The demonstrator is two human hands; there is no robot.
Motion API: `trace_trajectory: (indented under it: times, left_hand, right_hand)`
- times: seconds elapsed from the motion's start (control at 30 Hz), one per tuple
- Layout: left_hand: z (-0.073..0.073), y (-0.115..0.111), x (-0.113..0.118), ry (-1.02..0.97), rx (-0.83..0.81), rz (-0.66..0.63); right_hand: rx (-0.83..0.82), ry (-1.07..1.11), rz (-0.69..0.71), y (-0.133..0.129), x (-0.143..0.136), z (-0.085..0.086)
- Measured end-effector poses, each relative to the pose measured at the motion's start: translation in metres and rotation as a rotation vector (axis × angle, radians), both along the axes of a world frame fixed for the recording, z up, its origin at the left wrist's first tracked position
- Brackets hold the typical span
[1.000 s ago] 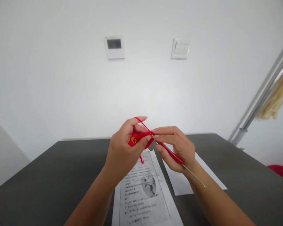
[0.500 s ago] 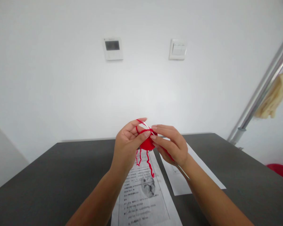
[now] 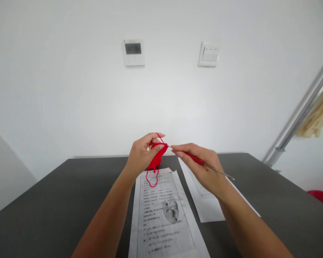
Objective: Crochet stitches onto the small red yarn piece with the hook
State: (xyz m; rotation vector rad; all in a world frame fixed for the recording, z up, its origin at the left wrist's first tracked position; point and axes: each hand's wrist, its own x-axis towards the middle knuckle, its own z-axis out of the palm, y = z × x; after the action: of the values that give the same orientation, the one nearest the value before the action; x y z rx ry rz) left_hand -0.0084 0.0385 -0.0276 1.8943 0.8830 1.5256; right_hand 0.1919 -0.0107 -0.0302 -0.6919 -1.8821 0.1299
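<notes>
A small red crochet piece (image 3: 156, 159) hangs from my left hand (image 3: 140, 152), pinched near its top edge by the thumb and fingers. Red yarn (image 3: 160, 137) runs over the raised left index finger, and a loose loop dangles below the piece. My right hand (image 3: 201, 163) is closed like a pen grip around a crochet hook (image 3: 196, 158) with a red handle and metal ends. The hook's tip meets the upper right edge of the piece. A small gold-coloured thing (image 3: 150, 147) shows by the left fingers; I cannot tell what it is.
A printed sheet (image 3: 161, 233) with a dark picture lies on the dark table (image 3: 97, 186) beneath the hands. Another white sheet (image 3: 208, 209) is partly under my right arm. A metal pole (image 3: 298, 122) with a cream cloth (image 3: 317, 114) stands at right.
My right hand has moved right, drawing back from my left. The red piece has turned from a flat round view to a narrower, side-on one. The camera view has shifted slightly.
</notes>
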Motion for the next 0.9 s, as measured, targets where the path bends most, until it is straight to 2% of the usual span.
trace_trajectory:
  times: [0.1,0.17,0.23,0.3,0.37,0.47,0.57,0.67,0.77,0.9]
  left_hand:
    - [0.0,0.003,0.001,-0.066,-0.076,-0.126]
    - [0.0,0.004,0.002,-0.111,-0.121,-0.194]
    - [0.0,0.004,0.004,-0.143,-0.151,-0.243]
    - [0.0,0.004,0.005,-0.182,-0.178,-0.274]
    - [0.0,0.004,0.007,-0.232,-0.229,-0.309]
    - [0.001,0.002,0.007,-0.291,-0.35,-0.402]
    - [0.003,-0.003,0.006,-0.303,-0.46,-0.51]
    - [0.006,-0.008,0.005,-0.3,-0.511,-0.559]
    - [0.009,-0.012,0.004,-0.305,-0.519,-0.551]
    - [0.012,-0.014,0.005,-0.234,-0.492,-0.481]
  right_hand:
    - [0.151,-0.187,0.026,-0.006,0.008,0.006]
    - [0.15,-0.205,0.053,-0.012,0.014,0.01]
    - [-0.008,-0.109,0.076,-0.016,0.019,0.014]
    - [-0.23,0.086,0.107,-0.015,0.021,0.016]
    - [-0.406,0.311,0.242,-0.008,0.02,0.016]
    - [-0.483,0.484,0.425,0.006,0.015,0.01]
    - [-0.333,0.464,0.45,0.013,0.01,0.003]
    - [-0.038,0.273,0.357,0.016,0.008,0.0]
    - [0.216,0.034,0.276,0.017,0.008,0.0]
    - [0.317,-0.129,0.239,0.017,0.006,0.003]
